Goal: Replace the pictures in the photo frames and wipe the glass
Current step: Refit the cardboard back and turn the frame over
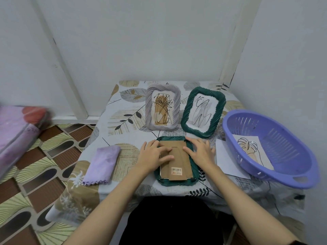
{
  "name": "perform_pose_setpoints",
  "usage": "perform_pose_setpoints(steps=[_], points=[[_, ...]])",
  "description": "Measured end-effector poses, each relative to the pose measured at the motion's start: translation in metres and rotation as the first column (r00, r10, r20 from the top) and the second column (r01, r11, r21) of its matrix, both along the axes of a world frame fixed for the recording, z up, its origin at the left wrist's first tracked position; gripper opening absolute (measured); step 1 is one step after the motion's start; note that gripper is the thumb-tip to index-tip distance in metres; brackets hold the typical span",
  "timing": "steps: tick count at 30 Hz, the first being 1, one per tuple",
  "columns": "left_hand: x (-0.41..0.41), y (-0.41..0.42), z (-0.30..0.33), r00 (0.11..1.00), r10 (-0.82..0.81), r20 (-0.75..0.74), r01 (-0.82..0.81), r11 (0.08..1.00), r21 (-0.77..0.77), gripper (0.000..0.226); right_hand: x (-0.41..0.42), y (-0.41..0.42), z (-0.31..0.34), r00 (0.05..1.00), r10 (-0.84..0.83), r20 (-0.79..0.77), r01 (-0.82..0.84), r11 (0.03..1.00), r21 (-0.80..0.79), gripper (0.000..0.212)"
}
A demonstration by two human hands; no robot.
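A dark green photo frame point(193, 180) lies face down at the table's front, its brown cardboard back point(177, 163) upward. My left hand point(154, 155) rests on the back's left side, thumb stretched across the cardboard. My right hand point(200, 152) lies flat on the frame's right edge, fingers spread. Behind stand a grey frame point(162, 106) and a second green frame point(203, 112), each with a line drawing. A folded lilac cloth point(101, 164) lies left of my hands.
A purple plastic basket point(270, 147) at the right holds a loose leaf picture point(251, 149). A white sheet point(228, 161) sticks out from under it. The small table stands in a wall corner; pink bedding point(16, 133) is at the far left.
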State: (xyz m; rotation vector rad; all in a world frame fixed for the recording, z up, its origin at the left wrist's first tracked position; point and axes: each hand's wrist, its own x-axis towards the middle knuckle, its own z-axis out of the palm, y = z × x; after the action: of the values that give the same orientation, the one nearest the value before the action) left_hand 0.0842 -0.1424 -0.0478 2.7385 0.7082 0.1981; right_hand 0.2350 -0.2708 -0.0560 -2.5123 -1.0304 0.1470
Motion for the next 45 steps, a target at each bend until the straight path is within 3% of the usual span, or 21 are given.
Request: perform_pose_setpoints(steps=[3,5,7,10,13,29,35,45], points=[[0.008,0.011,-0.003,0.993,0.054,0.107,-0.053,0.998,-0.015,0.04,-0.002,0.0,0.0,1.0,-0.003,-0.003,0.003,1.0,-0.013,0.045],[0.012,0.018,-0.005,0.979,0.164,0.125,-0.155,0.985,-0.076,0.058,-0.002,0.001,0.0,1.0,-0.006,-0.006,0.006,1.0,-0.011,0.044],[0.014,0.024,-0.004,0.969,0.241,0.049,-0.232,0.963,-0.137,0.076,-0.002,0.001,0.0,1.0,-0.002,-0.017,0.002,1.0,-0.008,0.045],[0.016,0.032,-0.003,0.975,0.204,-0.086,-0.213,0.971,-0.111,0.077,0.002,0.002,0.001,1.0,0.001,-0.023,-0.002,1.0,-0.016,0.046],[0.015,0.034,-0.007,0.978,0.165,-0.125,-0.175,0.982,-0.071,0.072,0.002,0.001,0.0,1.0,0.004,-0.015,-0.005,1.0,-0.022,0.048],[0.017,0.036,-0.004,0.985,0.171,-0.028,-0.174,0.963,-0.204,0.051,0.004,0.001,-0.003,1.0,-0.001,-0.022,0.001,1.0,0.01,0.05],[0.009,0.027,-0.008,0.979,0.196,0.058,-0.183,0.966,-0.182,0.062,0.004,0.0,-0.004,1.0,-0.001,-0.024,0.001,1.0,0.023,0.049],[0.011,0.026,-0.007,0.983,0.182,0.031,-0.174,0.968,-0.18,0.056,0.005,0.001,0.0,0.999,0.002,-0.051,-0.003,1.0,-0.01,0.05]])
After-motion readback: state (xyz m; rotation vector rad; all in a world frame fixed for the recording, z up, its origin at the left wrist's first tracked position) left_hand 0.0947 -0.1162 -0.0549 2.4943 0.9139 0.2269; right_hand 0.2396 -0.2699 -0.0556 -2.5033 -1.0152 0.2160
